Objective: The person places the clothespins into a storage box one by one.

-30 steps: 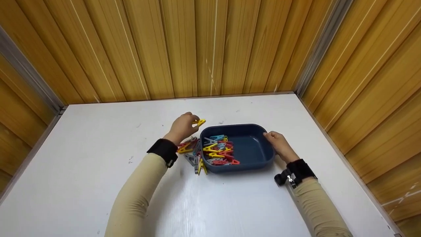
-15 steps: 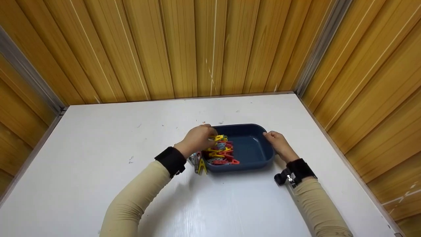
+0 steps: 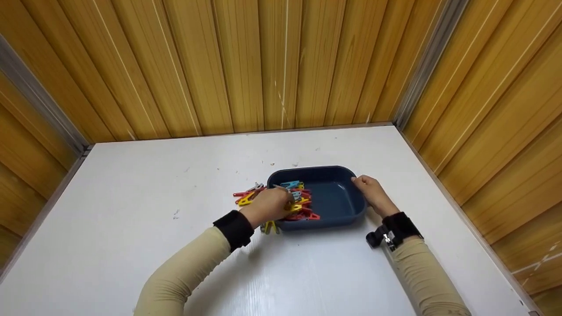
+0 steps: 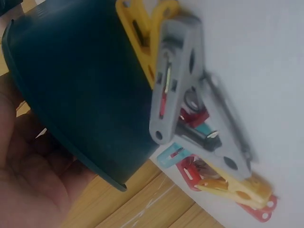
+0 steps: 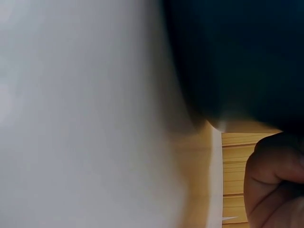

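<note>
A dark blue plastic bin [image 3: 327, 223] stands on the white table, with rows of coloured clothespins [image 3: 312, 216] along the left of its floor. My left hand [image 3: 268, 205] reaches over the bin's left rim, fingers bent down among these pins. At its fingertips is a yellow clothespin [image 3: 295, 208], which it appears to pinch; the fingers partly cover it. In the left wrist view the left hand [image 4: 35, 175] is beside the bin wall [image 4: 80, 85], its fingertips hidden. My right hand [image 3: 373, 193] grips the bin's right rim, thumb on top; the right wrist view shows its curled fingers [image 5: 278, 175].
Against the bin's outer left side lies a loose pile of clothespins, including a yellow one [image 3: 246, 199], a grey one [image 4: 183, 80] and red ones. Wood-patterned panels [image 3: 246, 66] rise behind the table [image 3: 153, 175] and at both sides.
My left hand carried the yellow clothespin from beyond the bin's left rim into the bin, then moved nearer along the row. The right hand and the bin stayed still.
</note>
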The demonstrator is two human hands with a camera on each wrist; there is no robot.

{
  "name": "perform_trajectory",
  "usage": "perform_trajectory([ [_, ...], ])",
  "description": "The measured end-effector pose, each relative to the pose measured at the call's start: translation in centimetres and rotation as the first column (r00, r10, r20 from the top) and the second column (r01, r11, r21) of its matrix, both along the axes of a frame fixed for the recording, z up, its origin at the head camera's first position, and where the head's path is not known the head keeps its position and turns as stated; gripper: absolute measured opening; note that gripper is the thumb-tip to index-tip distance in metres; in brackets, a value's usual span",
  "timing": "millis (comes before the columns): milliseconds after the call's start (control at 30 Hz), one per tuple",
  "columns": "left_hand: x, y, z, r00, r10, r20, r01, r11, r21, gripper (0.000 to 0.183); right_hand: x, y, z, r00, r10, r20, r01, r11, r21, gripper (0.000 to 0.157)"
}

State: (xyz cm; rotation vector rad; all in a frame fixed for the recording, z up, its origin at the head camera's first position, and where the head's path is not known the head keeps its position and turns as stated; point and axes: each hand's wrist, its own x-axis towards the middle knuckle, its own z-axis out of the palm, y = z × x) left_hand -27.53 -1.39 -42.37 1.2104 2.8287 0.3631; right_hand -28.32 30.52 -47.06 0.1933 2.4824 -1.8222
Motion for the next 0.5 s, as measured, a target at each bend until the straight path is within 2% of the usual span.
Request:
perform_trajectory([
  [133,0.1,0.0,-0.3,1.0,0.006,-0.013,-0.006,1.0,0.001,0.019,1.2,-0.9,2.0,1.0,0.016,0.017,-0.016,1.0,-0.016,0.031],
  [200,0.2,-0.1,-0.4,1.0,0.007,-0.028,-0.007,1.0,0.003,0.019,1.4,-1.0,2.4,1.0,0.019,0.019,-0.019,0.999,-0.029,0.031],
  [267,0.4,0.0,-0.4,0.999,0.013,-0.033,-0.013,1.0,0.0,0.021,1.3,-0.9,2.0,1.0,0.02,0.011,-0.02,0.999,-0.04,0.031],
  [400,0.5,0.0,-0.4,1.0,0.025,-0.015,-0.025,1.0,-0.011,0.022,0.1,0.0,0.2,1.0,0.007,-0.007,-0.007,0.999,-0.036,0.032],
  [500,0.5,0.0,-0.3,1.0,0.027,-0.015,-0.027,1.0,-0.01,0.021,0.0,0.1,-0.1,1.0,-0.001,-0.018,0.0,0.999,-0.035,0.032],
])
